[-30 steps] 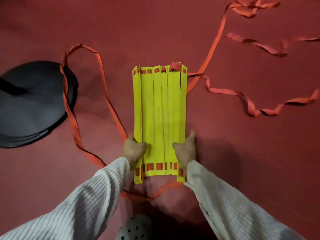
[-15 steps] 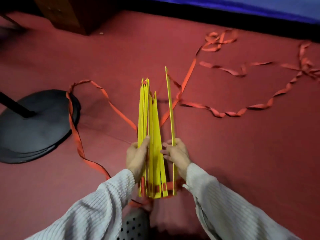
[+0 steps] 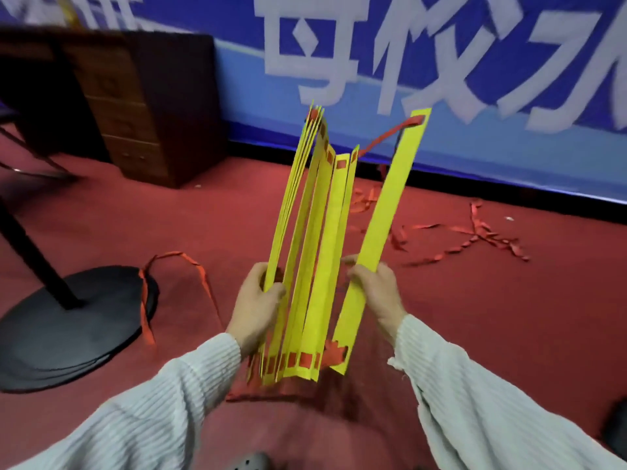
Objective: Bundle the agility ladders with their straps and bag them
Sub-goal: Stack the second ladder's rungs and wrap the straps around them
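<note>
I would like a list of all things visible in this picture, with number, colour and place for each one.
rungs: several, yellow, held upright at centre, one splayed to the right
strap: red, threaded through the rungs, trailing loose on the floor right and left
stand base: one, black, round, on the floor at left
cabinet: one, dark brown, against the wall upper left
banner: one, blue with white characters, along the back wall
carpet: red, covers the floor
left hand: grips the rungs' left side
right hand: holds the splayed rung
sleeves: two, white, ribbed
</note>
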Motion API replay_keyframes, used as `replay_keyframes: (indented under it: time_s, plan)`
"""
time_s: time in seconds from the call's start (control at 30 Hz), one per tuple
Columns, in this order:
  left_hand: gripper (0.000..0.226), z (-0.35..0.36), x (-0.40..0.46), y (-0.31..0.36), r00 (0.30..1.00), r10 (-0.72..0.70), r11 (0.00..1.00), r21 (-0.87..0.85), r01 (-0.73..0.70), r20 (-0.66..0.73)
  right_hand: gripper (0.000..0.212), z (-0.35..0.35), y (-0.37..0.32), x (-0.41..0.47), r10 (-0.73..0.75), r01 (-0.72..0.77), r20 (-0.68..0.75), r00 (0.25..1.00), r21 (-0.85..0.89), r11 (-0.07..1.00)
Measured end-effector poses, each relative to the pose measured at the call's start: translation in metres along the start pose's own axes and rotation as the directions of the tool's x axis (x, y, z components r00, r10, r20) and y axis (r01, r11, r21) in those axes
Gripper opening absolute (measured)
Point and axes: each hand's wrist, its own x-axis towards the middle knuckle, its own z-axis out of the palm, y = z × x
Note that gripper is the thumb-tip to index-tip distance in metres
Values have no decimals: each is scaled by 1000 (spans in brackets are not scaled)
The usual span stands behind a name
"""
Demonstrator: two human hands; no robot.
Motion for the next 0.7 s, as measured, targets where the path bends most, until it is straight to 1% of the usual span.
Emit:
replay_keyframes:
  time_s: [0.03,0.07,0.13,0.17,0.2,0.23,0.27,0.3,0.33,0.37,0.4,0.43,0.47,0.5,0.53,0.57,0.63,0.67,0.7]
  plan:
    - [22,-3,-4,19,998,43,997,-61,-40,38,7,-10,-19,-3,-26,31,-68,997,76,997]
    - [27,-6,-8,39,994,74,992,-110,-65,76,12,-21,-37,-5,-28,49,-134,991,152,987]
    - [41,-9,-19,77,979,116,972,-221,-78,169,41,-40,-68,-7,-23,74,-177,984,285,956]
    - [48,-10,-24,95,969,112,960,-276,-48,222,50,-48,-83,-10,-35,84,-149,988,341,936]
    - [53,-10,-27,110,959,93,949,-315,-5,266,49,-54,-96,-13,-50,83,-93,994,394,915]
    - [54,-10,-31,122,952,69,939,-342,39,299,42,-56,-108,-19,-59,72,-41,997,437,897]
    - [52,-10,-35,129,944,48,935,-348,73,328,40,-57,-119,-26,-60,51,4,998,464,885]
    - [52,-9,-41,136,929,31,933,-344,106,370,52,-57,-125,-32,-62,43,24,998,472,881]
    - [58,-8,-46,140,910,6,933,-329,144,415,70,-56,-129,-37,-74,42,47,996,482,875]
    - [66,-7,-52,139,888,-15,931,-317,180,461,81,-53,-132,-44,-86,38,69,994,517,855]
    - [70,-1,-55,143,864,-34,932,-297,209,502,80,-51,-135,-51,-93,28,92,991,543,839]
    - [68,5,-61,146,836,-41,942,-257,215,548,73,-49,-136,-59,-79,16,91,993,550,835]
    - [56,7,-70,151,790,-32,967,-182,180,613,62,-47,-137,-65,-58,16,59,997,552,833]
    - [36,9,-77,154,751,-34,988,-89,123,659,49,-47,-137,-72,-45,35,4,999,550,835]
    - [23,13,-81,153,720,-53,996,-13,86,692,38,-47,-134,-79,-37,64,-60,998,541,838]
    - [31,20,-81,147,727,-64,996,-3,90,684,32,-48,-129,-86,-43,84,-89,995,535,841]
    - [64,29,-78,135,775,-40,980,-126,153,631,26,-49,-114,-99,-54,90,-85,995,511,855]
    - [73,30,-79,129,790,-6,967,-198,161,613,23,-48,-107,-105,-61,87,-69,996,497,863]
    - [74,31,-80,122,808,37,956,-257,144,588,23,-47,-102,-107,-69,84,-48,996,494,865]
